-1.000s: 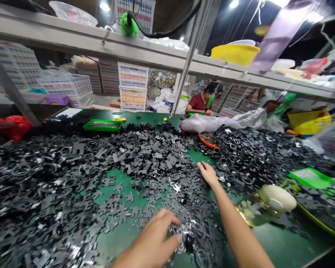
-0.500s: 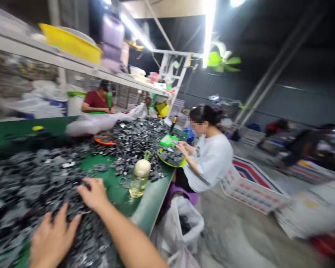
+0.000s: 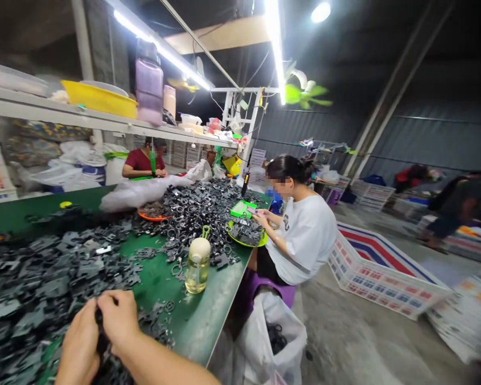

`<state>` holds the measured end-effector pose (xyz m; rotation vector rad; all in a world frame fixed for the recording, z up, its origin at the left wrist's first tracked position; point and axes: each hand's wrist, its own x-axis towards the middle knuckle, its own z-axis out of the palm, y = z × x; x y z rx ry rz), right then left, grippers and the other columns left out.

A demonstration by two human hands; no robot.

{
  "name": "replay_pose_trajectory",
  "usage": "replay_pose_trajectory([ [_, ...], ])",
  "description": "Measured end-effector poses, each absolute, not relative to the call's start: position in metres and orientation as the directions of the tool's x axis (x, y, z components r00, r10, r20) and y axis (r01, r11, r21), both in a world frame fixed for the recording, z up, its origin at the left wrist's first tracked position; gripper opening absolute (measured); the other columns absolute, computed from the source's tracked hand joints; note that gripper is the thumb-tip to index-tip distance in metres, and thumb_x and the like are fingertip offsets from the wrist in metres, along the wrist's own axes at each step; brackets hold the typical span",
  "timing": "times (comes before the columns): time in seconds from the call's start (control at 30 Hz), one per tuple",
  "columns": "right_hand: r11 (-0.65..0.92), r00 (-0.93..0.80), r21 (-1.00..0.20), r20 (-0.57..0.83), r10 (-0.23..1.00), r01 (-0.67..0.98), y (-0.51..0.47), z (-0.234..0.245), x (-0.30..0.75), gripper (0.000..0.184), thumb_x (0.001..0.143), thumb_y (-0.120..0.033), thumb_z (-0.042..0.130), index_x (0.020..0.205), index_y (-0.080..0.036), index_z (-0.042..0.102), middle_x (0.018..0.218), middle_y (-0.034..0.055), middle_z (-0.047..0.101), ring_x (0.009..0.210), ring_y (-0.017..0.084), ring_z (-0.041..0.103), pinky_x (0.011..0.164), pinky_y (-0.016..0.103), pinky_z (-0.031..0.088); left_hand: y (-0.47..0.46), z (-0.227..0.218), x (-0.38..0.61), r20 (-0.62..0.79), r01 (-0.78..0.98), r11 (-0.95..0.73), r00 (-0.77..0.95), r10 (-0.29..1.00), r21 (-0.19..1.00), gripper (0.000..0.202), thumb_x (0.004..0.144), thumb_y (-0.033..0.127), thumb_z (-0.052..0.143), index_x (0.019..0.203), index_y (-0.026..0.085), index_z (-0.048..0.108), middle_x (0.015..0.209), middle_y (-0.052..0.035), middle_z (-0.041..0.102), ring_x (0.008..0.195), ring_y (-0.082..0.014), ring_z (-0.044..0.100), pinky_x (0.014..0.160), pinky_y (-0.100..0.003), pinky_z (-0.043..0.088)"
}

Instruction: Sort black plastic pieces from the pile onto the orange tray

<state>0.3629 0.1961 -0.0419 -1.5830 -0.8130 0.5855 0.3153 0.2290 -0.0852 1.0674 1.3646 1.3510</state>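
My left hand (image 3: pixel 78 339) and my right hand (image 3: pixel 119 316) meet at the lower left, fingers curled inward over the heap. Pinched between them is a small black plastic part (image 3: pixel 100 326), mostly hidden by my fingers, so its exact shape does not show. Beneath and to the left spreads a large pile of flat black and dark grey plastic parts (image 3: pixel 56 267) on the green tabletop (image 3: pixel 148 286). A few loose parts (image 3: pixel 160 321) lie just right of my right hand.
A bottle with a cream lid (image 3: pixel 198 264) stands near the table edge. Beyond it are another heap of black parts (image 3: pixel 202 206) and a yellow-green tray (image 3: pixel 248 235) before a seated co-worker (image 3: pixel 308 230). A white sack (image 3: pixel 264 337) stands beside the table.
My hands were apart with fingers spread over the pile. They have come together and closed on a black part. The camera view has shifted slightly.
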Motion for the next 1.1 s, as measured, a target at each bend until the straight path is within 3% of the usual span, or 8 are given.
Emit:
replay_pose_trajectory([
  [0.1,0.019,0.636,-0.984,0.130,0.761,0.178,0.188,-0.031,0.354,0.020,0.074,-0.012,0.060,0.081,-0.021,0.076,0.086,0.0044,0.070,0.086,0.021,0.066,0.081,0.030,0.050,0.214,-0.065,0.313,-0.155,-0.123,0.129,-0.235,0.960,0.984,0.034,0.065,0.045,0.051,0.083,0.018,0.060,0.105,-0.0099,0.065,0.110,-0.0328,0.055,0.099,-0.051,0.039],
  [0.17,0.071,0.627,-0.978,0.180,0.758,0.194,0.184,-0.023,0.350,0.020,0.075,-0.012,0.059,0.080,-0.021,0.075,0.086,0.0036,0.070,0.085,0.019,0.066,0.080,0.029,0.051,0.204,-0.048,0.310,-0.160,-0.168,0.121,-0.239,0.958,0.978,0.033,0.067,0.043,0.051,0.086,0.018,0.061,0.110,-0.0093,0.064,0.113,-0.0306,0.054,0.102,-0.047,0.038],
  [0.43,0.238,0.432,-0.957,0.289,0.854,0.168,0.164,0.013,0.323,0.023,0.079,-0.028,0.055,0.093,-0.018,0.070,0.099,0.0076,0.068,0.096,0.020,0.061,0.091,0.034,0.045,0.173,0.004,0.273,0.047,-0.195,-0.113,-0.316,0.948,0.974,0.029,0.079,0.035,0.050,0.095,0.015,0.064,0.109,-0.0109,0.067,0.103,-0.0213,0.060,0.098,-0.036,0.042],
  [0.53,0.265,0.331,-0.958,0.288,0.899,0.112,0.169,0.017,0.293,0.030,0.080,-0.037,0.054,0.098,-0.017,0.067,0.107,0.0097,0.065,0.102,0.022,0.057,0.096,0.037,0.039,0.173,0.006,0.241,0.123,-0.144,-0.196,-0.404,0.907,0.970,0.031,0.085,0.036,0.049,0.101,0.015,0.065,0.108,-0.0110,0.068,0.101,-0.0189,0.062,0.094,-0.031,0.044],
  [0.73,0.272,0.108,-0.961,0.276,0.955,0.049,0.156,0.018,0.196,0.033,0.082,-0.042,0.051,0.100,-0.018,0.066,0.112,0.0106,0.061,0.103,0.023,0.056,0.094,0.037,0.041,0.149,0.004,0.145,0.148,-0.076,-0.236,-0.585,0.798,0.969,0.036,0.088,0.042,0.046,0.107,0.017,0.064,0.113,-0.0112,0.065,0.105,-0.0192,0.061,0.094,-0.030,0.043],
  [1.1,0.263,-0.210,-0.963,0.248,0.946,0.050,0.126,-0.014,0.033,0.027,0.086,-0.031,0.045,0.098,-0.017,0.065,0.104,0.0099,0.064,0.100,0.021,0.060,0.092,0.035,0.046,0.101,-0.032,-0.016,0.117,0.094,-0.070,-0.794,0.597,0.993,0.041,0.088,0.044,0.043,0.110,0.015,0.061,0.118,-0.0128,0.061,0.111,-0.0221,0.056,0.098,-0.035,0.041],
])
